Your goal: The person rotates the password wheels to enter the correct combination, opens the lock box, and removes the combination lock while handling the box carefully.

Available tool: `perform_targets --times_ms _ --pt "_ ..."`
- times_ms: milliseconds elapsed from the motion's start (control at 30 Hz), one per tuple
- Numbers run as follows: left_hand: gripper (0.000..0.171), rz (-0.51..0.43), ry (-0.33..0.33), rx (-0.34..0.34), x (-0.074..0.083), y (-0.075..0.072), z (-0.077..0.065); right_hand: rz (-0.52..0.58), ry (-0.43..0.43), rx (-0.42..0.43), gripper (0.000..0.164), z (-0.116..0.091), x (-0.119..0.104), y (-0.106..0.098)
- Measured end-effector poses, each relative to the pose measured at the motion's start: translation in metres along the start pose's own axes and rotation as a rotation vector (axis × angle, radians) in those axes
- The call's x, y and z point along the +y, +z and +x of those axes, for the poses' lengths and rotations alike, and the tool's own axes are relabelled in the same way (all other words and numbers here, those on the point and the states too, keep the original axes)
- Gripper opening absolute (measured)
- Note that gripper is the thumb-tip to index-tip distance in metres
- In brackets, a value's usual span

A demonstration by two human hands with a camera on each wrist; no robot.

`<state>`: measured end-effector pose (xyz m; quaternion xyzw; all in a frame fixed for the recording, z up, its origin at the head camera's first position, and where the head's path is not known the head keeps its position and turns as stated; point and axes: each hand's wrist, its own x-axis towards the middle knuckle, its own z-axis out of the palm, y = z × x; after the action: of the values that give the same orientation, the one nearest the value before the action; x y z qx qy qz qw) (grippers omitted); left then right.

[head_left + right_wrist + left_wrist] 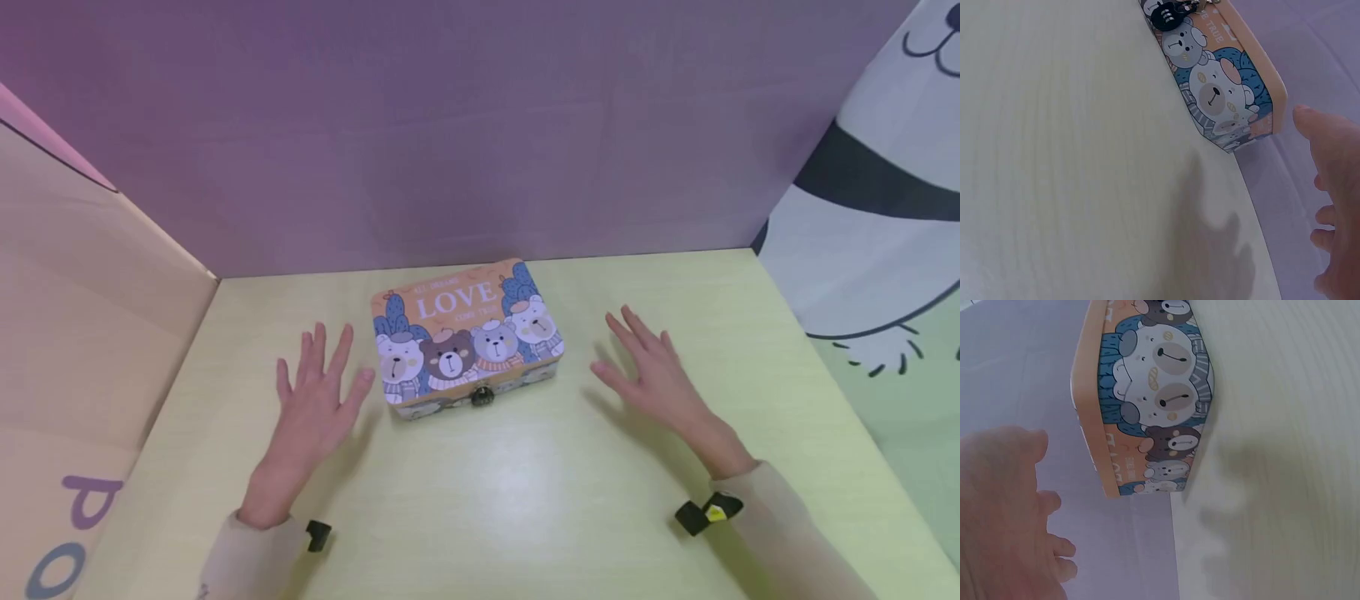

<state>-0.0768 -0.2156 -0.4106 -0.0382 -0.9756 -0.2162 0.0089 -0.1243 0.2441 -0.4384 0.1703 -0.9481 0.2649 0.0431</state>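
Note:
A rectangular tin box (450, 333) with cartoon bears, cacti and the word LOVE on its lid lies closed on the table, turned slightly. On its front side hangs a small black combination padlock (482, 396), also visible as a dark lock (1167, 16) in the right wrist view. My left hand (311, 412) hovers to the left of the box, fingers spread, touching nothing. To the right of the box, my right hand (656, 387) is held above the table with fingers extended, apart from the box. Both hands cast shadows on the tabletop.
The pale wood-grain table (480, 517) ends at a purple cloth backdrop (480, 133) behind the box. Printed panels stand at both sides, a cream one (75, 333) at left and one with a cartoon figure (885, 250) at right.

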Motion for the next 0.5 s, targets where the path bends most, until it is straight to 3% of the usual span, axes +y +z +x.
perform_targets --times_ms 500 --pt "0.074 0.001 0.049 -0.011 0.016 -0.004 -0.007 0.010 -0.022 -0.052 0.077 -0.004 -0.010 0.012"
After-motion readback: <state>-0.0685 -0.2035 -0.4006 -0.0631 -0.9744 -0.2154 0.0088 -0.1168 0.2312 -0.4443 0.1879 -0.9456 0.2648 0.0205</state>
